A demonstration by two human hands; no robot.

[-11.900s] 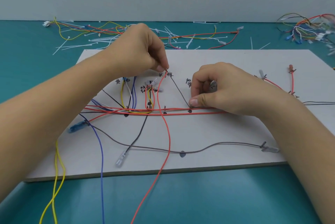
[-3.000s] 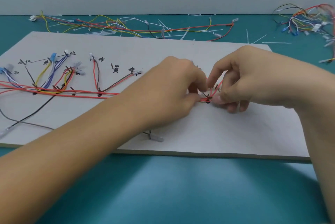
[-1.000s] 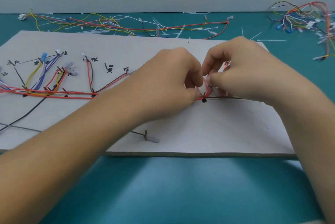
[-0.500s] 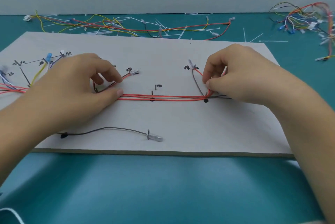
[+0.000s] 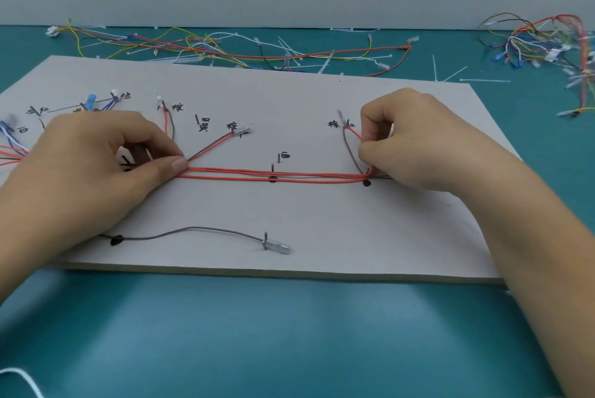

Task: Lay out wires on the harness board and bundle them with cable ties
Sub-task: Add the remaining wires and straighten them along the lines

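Teal worktop (image 5: 289,343), with a pale wall along its far edge. A flat grey board (image 5: 322,220) lies across the middle of the worktop, its long side toward the near edge and its left end running out of view. Handwritten labels and short black tick marks cover its face.

Left hand (image 5: 96,169) rests on the left part of the board, fingers (image 5: 178,165) curled. Thumb and forefinger pinch the left end of the red wires (image 5: 322,179). Right hand (image 5: 421,143) sits on the right part of the board, fingers (image 5: 365,151) also curled. They pinch the same red wires where these bend up toward a small plug (image 5: 340,115).

Between the hands the red wires lie straight and close together, a grey strand among them. They cross one black dot (image 5: 272,179); a second dot (image 5: 366,183) sits just beside the bend.

Red and brownish branches leave the run at the left thumb and head toward the far edge, each ending in a pale connector. Blue, white and yellow strands fan out at the left end of the board, partly hidden by the left hand.

A single grey wire (image 5: 193,230) lies on the board toward the near edge, apart from the red run. It ends in a clear tip (image 5: 279,247).

Along the far edge of the worktop, loose wires (image 5: 225,51) in many colours lie with scattered white cable ties (image 5: 483,80). There is a tangle of wires (image 5: 541,43) toward the far right corner, and a bit of white cord (image 5: 24,378) at the near left corner.
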